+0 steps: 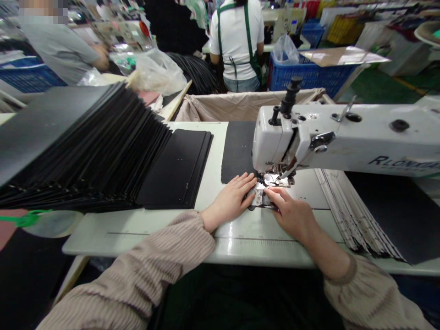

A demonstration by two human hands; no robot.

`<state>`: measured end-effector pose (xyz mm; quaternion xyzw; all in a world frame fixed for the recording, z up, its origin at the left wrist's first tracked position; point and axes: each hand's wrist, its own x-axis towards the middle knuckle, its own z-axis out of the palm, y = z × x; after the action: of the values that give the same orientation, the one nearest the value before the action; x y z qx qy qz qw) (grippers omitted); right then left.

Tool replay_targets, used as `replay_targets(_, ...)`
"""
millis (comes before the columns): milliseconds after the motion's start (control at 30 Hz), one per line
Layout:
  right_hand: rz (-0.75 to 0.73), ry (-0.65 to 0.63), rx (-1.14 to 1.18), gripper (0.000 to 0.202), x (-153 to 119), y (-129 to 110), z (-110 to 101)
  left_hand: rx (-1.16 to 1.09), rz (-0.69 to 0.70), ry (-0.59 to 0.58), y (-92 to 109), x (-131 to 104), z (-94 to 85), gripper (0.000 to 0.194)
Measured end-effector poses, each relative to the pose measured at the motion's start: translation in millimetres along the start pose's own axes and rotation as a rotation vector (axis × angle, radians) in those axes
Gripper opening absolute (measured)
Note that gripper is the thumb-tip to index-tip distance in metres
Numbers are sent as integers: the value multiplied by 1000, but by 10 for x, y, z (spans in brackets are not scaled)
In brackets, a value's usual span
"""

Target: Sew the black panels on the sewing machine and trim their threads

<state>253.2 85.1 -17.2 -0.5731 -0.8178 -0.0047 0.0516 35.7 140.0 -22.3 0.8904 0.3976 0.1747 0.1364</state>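
A white sewing machine stands over the pale table, its presser foot down by a shiny metal plate. Under and behind the machine head lies a black flat panel with rounded corners. My left hand rests flat with fingers stretched out, its fingertips at the panel's near edge, left of the presser foot. Just in front of the foot, my right hand reaches in with its index finger extended to the metal plate and the thumb apart below it. Nothing held shows in either hand.
A tall fanned stack of black panels fills the left side, with a smaller pile beside it. More panels with pale edges lie at right, under the machine arm. Beyond the table hangs a beige cloth bin; people work behind.
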Motion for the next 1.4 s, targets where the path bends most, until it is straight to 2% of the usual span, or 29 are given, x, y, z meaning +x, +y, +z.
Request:
replay_targets(200, 13, 9, -16, 54, -14, -9, 13, -18, 10, 49, -43, 113, -13, 35)
replay_targets(500, 22, 13, 3, 54, -2, -13, 12, 25, 28, 5, -101, 118, 41, 44)
replay_targets(800, 46, 11, 13, 52, 1, -31, 0, 111, 37, 1, -47, 105, 63, 46)
replay_targets(1133, 69, 40, 65, 49, -11, -37, 5, 132, 49, 23, -74, 115, 73, 49)
replay_targets(1300, 78, 59, 88, 47, -32, -33, 5, 193, -85, 91, 72, 107, -55, 40)
replay_targets(1400, 97, 69, 100, 42, -44, -41, -27, 227, -190, 141, 256, -77, -100, 44)
